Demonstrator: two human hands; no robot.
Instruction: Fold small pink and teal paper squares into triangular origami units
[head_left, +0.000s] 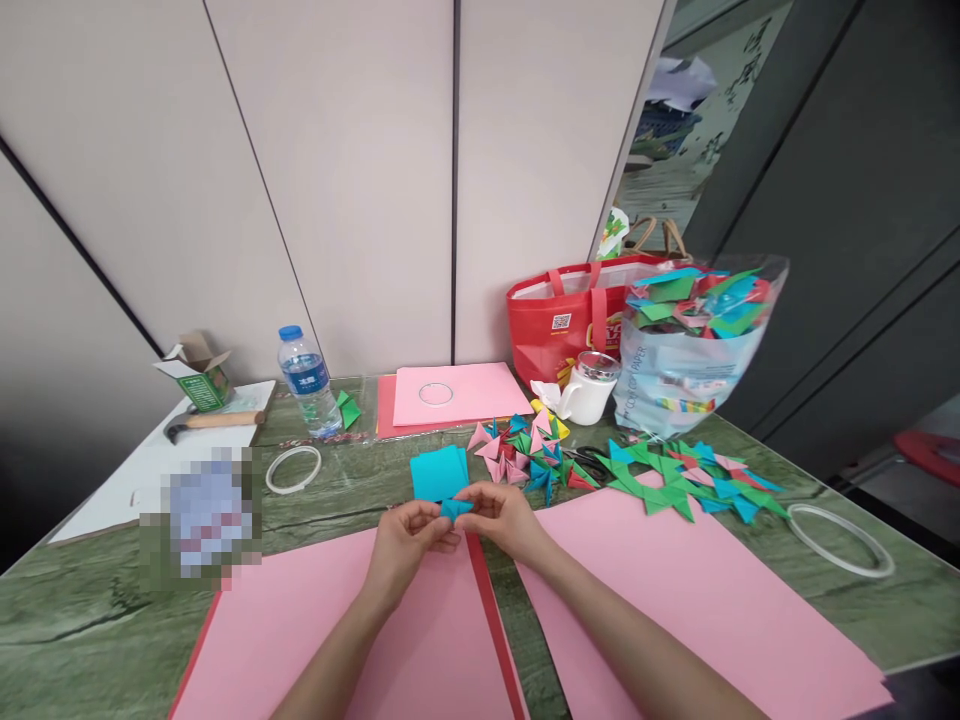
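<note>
Between my two hands is a small folded piece of blue paper (454, 509), pinched by the fingertips from both sides. My left hand (409, 545) grips its left end, and my right hand (504, 518) grips the right end. Just behind the fingers lies a stack of blue paper squares (437, 472). Below my hands spreads a pile of pink paper sheets (315, 620) with a red sheet showing along its edge. To the right of the blue squares sits a heap of folded paper pieces (514, 450) in pink, blue, green and red.
Star-shaped paper rings (660, 480), a white ring (840, 540) and more pink sheets (675, 590) lie at right. Behind stand a white mug (589, 392), a red bag (544, 330) and a filled plastic bag (667, 375). A water bottle (309, 385) and a hammer (217, 420) are at left.
</note>
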